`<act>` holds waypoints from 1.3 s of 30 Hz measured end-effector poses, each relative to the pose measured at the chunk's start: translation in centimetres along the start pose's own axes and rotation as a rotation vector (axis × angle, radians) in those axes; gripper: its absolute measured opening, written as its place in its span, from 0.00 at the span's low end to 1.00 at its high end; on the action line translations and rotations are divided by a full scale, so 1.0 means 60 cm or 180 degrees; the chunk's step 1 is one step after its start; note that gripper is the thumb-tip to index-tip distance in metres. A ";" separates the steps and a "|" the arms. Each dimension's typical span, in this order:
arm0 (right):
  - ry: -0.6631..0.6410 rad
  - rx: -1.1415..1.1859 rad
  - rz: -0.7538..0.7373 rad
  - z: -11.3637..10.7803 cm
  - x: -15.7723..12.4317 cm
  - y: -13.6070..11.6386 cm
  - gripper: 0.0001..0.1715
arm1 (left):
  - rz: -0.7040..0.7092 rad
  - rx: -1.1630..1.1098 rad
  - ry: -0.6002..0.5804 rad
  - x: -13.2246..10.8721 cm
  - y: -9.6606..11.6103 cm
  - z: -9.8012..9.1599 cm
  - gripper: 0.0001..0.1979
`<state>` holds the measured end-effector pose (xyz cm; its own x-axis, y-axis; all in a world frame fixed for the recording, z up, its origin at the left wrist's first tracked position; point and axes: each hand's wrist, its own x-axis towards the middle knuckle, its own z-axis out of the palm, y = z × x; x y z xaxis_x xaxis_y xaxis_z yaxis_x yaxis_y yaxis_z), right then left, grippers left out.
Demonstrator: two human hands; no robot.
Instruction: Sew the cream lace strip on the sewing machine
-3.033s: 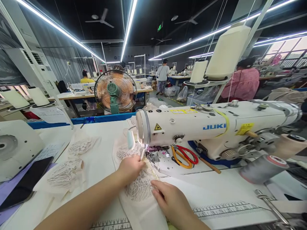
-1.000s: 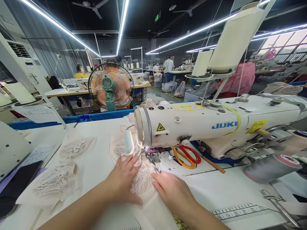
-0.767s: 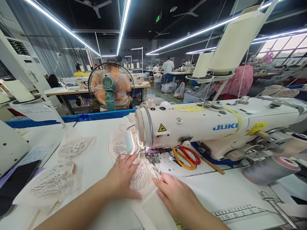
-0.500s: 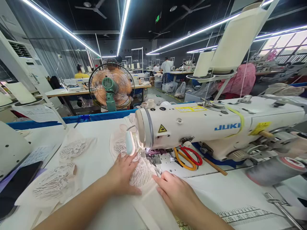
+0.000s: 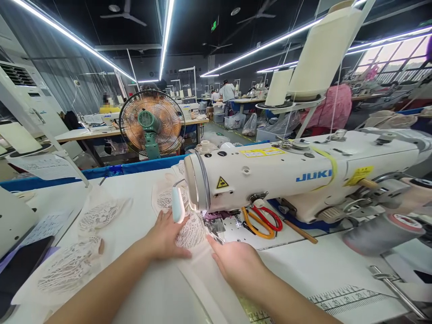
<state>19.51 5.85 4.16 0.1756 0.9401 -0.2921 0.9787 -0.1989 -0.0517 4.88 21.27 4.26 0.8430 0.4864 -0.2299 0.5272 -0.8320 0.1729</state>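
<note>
The left hand (image 5: 165,238) lies flat on the pale lace fabric (image 5: 191,234), with the fingers spread and the thumb stretched toward the near side of the lace. This grip is wide and closes around nothing; it only rests from above. The right hand (image 5: 236,261) is half curled at the right edge of the same fabric, its index finger pointing to the needle area. Whether this grip pinches the edge is not clear to me, because the underside of the fingers is hidden. A slim metal part (image 5: 218,239) is just beside the index fingertip, and I am not sure if it is touched.

The fabric lies on the white table (image 5: 148,292), at the head of the JUKI sewing machine (image 5: 266,180), just beside the pale blue guard (image 5: 177,204). A plain strip of it runs toward the person.

The work seems to be in the middle. One lace patch (image 5: 164,198) lies beyond the left hand, and I judge that this part is already passed, while the nearer part, between the hands, appears to remain. The stitches are too small to check. At the left, two more lace pieces, a near one (image 5: 60,270) and a far one (image 5: 101,216), lie apart from both hands; whether they are finished, the view does not show.
</note>
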 end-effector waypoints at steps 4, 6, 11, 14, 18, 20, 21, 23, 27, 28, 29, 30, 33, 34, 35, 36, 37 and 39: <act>-0.0158 -0.0004 0.0076 -0.008 0.005 -0.005 0.38 | 0.0005 -0.0056 0.0046 0.011 -0.009 -0.008 0.51; -0.0196 0.0020 0.0059 -0.006 0.006 -0.004 0.41 | 0.0053 -0.0092 0.0074 0.018 -0.016 -0.009 0.50; -0.0169 0.0101 -0.0052 0.012 0.005 0.006 0.39 | 0.0184 -0.0203 0.0131 0.031 -0.030 -0.007 0.52; -0.0054 0.0129 -0.0092 0.027 0.003 0.013 0.36 | 0.0227 -0.0244 0.0133 0.033 -0.031 -0.007 0.51; 0.0103 0.0117 -0.0115 0.042 0.000 0.019 0.34 | 0.0258 -0.0270 0.0117 0.036 -0.034 -0.008 0.51; 0.0166 0.0104 -0.0141 0.047 -0.001 0.021 0.35 | 0.0286 -0.0275 0.0140 0.039 -0.037 -0.008 0.51; 0.0192 0.0096 -0.0164 0.049 -0.002 0.022 0.36 | 0.0301 -0.0271 0.0165 0.041 -0.039 -0.007 0.50; 0.0285 0.0066 -0.0221 0.055 -0.005 0.025 0.37 | 0.0330 -0.0257 0.0230 0.043 -0.042 -0.006 0.49; 0.0677 0.0011 -0.0491 0.069 -0.009 0.034 0.34 | 0.0420 -0.0208 0.0345 0.043 -0.044 -0.009 0.47; 0.0754 0.0022 -0.0566 0.072 -0.009 0.038 0.33 | 0.0430 -0.0188 0.0354 0.043 -0.043 -0.011 0.46; 0.0818 0.0041 -0.0638 0.075 -0.010 0.041 0.32 | 0.0429 -0.0169 0.0353 0.043 -0.042 -0.013 0.46; 0.0868 0.0064 -0.0703 0.078 -0.010 0.044 0.31 | 0.0422 -0.0156 0.0344 0.043 -0.042 -0.016 0.46; 0.1033 0.0165 -0.0887 0.084 -0.010 0.053 0.29 | 0.0418 -0.0164 0.0335 0.045 -0.042 -0.022 0.46; 0.1092 0.0222 -0.0949 0.085 -0.010 0.055 0.28 | 0.0418 -0.0181 0.0360 0.046 -0.043 -0.022 0.46; 0.1149 0.0288 -0.1002 0.087 -0.010 0.057 0.27 | 0.0413 -0.0200 0.0394 0.047 -0.044 -0.022 0.46; 0.1215 0.0359 -0.1042 0.089 -0.010 0.059 0.26 | 0.0400 -0.0220 0.0434 0.048 -0.045 -0.022 0.45; 0.1271 0.0428 -0.1073 0.090 -0.010 0.060 0.26 | 0.0382 -0.0239 0.0472 0.048 -0.046 -0.021 0.44; 0.1352 0.0550 -0.1104 0.093 -0.011 0.062 0.25 | 0.0339 -0.0280 0.0549 0.049 -0.048 -0.018 0.41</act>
<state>22.46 2.97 -1.16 -0.0901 0.9800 0.1773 0.9612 0.1322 -0.2420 5.93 25.39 4.14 0.8963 0.4417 -0.0398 0.4351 -0.8584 0.2719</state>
